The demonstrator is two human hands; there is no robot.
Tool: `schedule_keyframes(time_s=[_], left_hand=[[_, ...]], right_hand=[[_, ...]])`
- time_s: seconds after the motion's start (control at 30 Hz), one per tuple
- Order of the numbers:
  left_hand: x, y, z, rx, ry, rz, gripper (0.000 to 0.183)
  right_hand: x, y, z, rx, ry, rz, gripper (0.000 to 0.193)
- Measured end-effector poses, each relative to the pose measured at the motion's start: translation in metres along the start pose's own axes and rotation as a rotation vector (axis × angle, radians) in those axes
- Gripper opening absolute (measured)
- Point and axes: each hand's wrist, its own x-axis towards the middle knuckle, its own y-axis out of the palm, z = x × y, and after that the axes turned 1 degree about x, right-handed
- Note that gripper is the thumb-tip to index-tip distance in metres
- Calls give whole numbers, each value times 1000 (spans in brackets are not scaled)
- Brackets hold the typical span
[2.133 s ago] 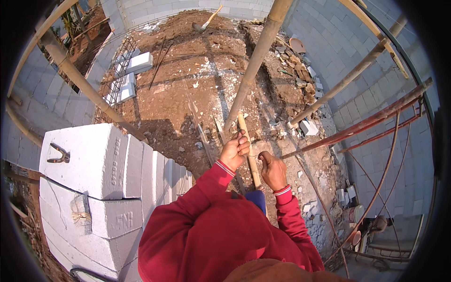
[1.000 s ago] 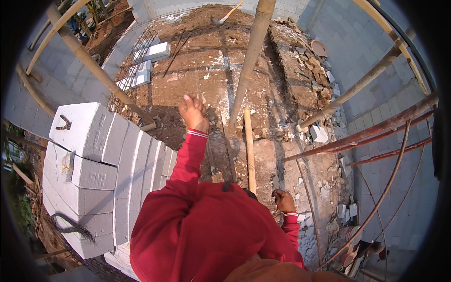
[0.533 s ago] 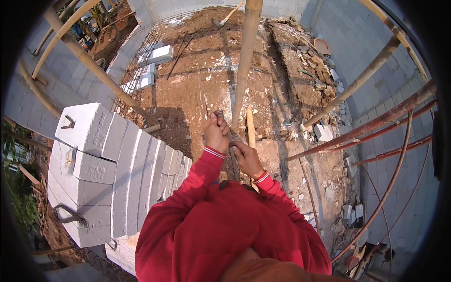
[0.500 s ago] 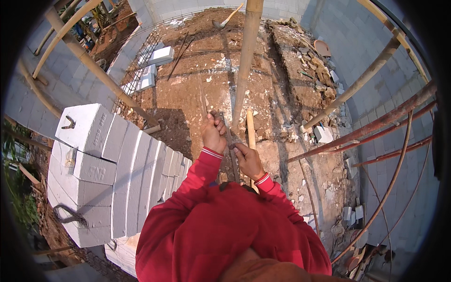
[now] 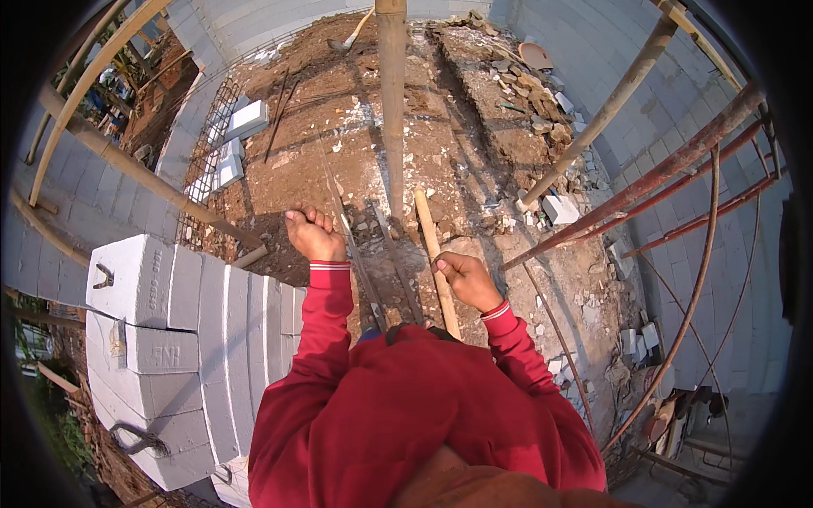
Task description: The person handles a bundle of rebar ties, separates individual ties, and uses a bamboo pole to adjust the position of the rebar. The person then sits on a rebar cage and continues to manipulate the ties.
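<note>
My left hand (image 5: 317, 236) is raised over the soil, left of two thin dark strips, with its fingers curled inward. Whatever it may pinch is too small to make out. To the right, my right hand (image 5: 467, 281) is closed, thumb against the bent forefinger, and anything inside is hidden. Its thumb side is nearest to a pale wooden pole (image 5: 434, 254), which runs from the ground up toward my body; I cannot tell whether they touch. One thin strip (image 5: 359, 269) slants between my hands, and a second dark strip (image 5: 398, 264) lies beside it.
White blocks (image 5: 222, 339) are stacked at my left. A bamboo post (image 5: 392, 102) stands ahead, with slanting red-brown poles (image 5: 652, 173) at the right. A hoe (image 5: 348, 38) lies far off on the soil. Rubble (image 5: 538, 93) lines a trench, and steel mesh (image 5: 203, 161) borders the left.
My hands have moved apart: the left went leftward, the right slightly rightward toward the wooden pole. The whole view has also shifted, so fixed things ahead appear farther left.
</note>
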Motion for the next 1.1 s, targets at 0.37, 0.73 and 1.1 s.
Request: schedule_keyframes(time_s=[0.37,0.73,1.1], left_hand=[[19,-23,17,260,-160,58,17],[-64,-30,65,432,-248,284,16],[-65,-48,85,210,-835,507,21]], right_hand=[[-36,40,-34,183,-135,409,37],[-21,62,-22,114,-129,-83,25],[-36,40,-55,482,-97,211,25]])
